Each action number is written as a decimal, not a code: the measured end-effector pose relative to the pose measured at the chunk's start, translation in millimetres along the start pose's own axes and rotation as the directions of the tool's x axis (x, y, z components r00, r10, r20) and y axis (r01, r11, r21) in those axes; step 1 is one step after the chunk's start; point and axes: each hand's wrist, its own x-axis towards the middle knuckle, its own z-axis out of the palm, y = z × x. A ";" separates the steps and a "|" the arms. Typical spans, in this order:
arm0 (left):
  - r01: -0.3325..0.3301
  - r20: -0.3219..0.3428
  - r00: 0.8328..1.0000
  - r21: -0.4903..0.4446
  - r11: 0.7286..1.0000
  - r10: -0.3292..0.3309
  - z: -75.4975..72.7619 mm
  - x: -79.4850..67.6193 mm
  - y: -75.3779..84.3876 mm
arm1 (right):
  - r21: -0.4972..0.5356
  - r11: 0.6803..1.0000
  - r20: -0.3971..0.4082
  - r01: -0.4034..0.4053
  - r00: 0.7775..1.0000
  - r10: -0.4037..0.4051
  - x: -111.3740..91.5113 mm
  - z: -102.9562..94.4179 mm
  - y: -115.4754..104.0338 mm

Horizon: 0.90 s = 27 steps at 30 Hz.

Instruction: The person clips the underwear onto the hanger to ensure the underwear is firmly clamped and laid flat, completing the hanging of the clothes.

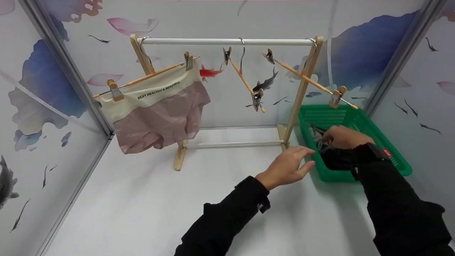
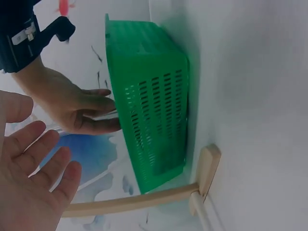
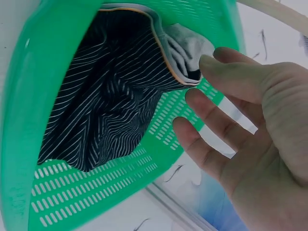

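My right hand [image 1: 343, 137] reaches into the green basket [image 1: 385, 147], over dark boxer briefs [image 1: 336, 158]. In the right wrist view, the boxer briefs [image 3: 110, 91] are black with thin white stripes, with a grey waistband edged in orange and grey cloth [image 3: 185, 45] showing at the opening. The thumb and index fingertips of the right hand [image 3: 255, 115] are right at that waistband; the other fingers are loosely extended. My left hand [image 1: 286, 167] hovers left of the basket, holding nothing. In the left wrist view, the left hand [image 2: 36, 175] has its fingers spread.
A wooden rack [image 1: 300, 96] with a white bar [image 1: 199, 41] stands behind. Pink-and-cream underpants [image 1: 160, 121] hang from a clip hanger on its left. Two bare clip hangers, a middle hanger [image 1: 241, 76] and a right hanger [image 1: 309, 79], hang tilted; the right one is above the basket.
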 end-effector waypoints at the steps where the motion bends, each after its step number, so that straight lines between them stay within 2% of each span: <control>1: 0.011 0.009 1.000 -0.010 1.000 -0.011 6.9 4.6 0.3 | 0.002 1.000 0.009 -0.009 1.000 0.009 -0.8 -0.4 0.4; 4: 0.060 0.022 0.998 -0.011 0.998 -0.059 25.3 18.3 0.6 | 0.016 1.000 0.024 -0.026 0.999 0.026 -1.6 -1.5 1.3; 8: 0.141 0.034 0.989 0.058 0.988 -0.143 44.2 34.6 -0.2 | 0.019 0.999 0.012 -0.050 0.999 0.050 -0.6 -1.1 0.9; 12: 0.196 0.058 0.976 0.169 0.966 -0.208 56.4 44.5 -1.0 | -0.073 0.994 -0.058 -0.079 0.996 0.074 -1.5 5.3 -3.2; 15: 0.212 0.069 0.970 0.228 0.950 -0.233 60.5 49.1 -0.1 | -0.151 0.984 -0.136 -0.096 0.988 0.076 -3.6 10.4 -8.9; 19: 0.233 0.086 0.962 0.236 0.943 -0.260 61.6 53.2 1.8 | -0.238 0.967 -0.200 -0.094 0.979 0.046 -5.7 13.4 -16.7; 23: 0.239 0.114 0.956 0.227 0.944 -0.269 61.6 56.1 2.1 | -0.299 0.948 -0.173 -0.110 0.983 0.059 -8.2 13.4 -21.6; 27: 0.235 0.121 0.956 0.229 0.944 -0.268 62.0 58.6 -0.2 | -0.308 0.943 -0.143 -0.129 0.986 0.089 -8.0 14.6 -20.6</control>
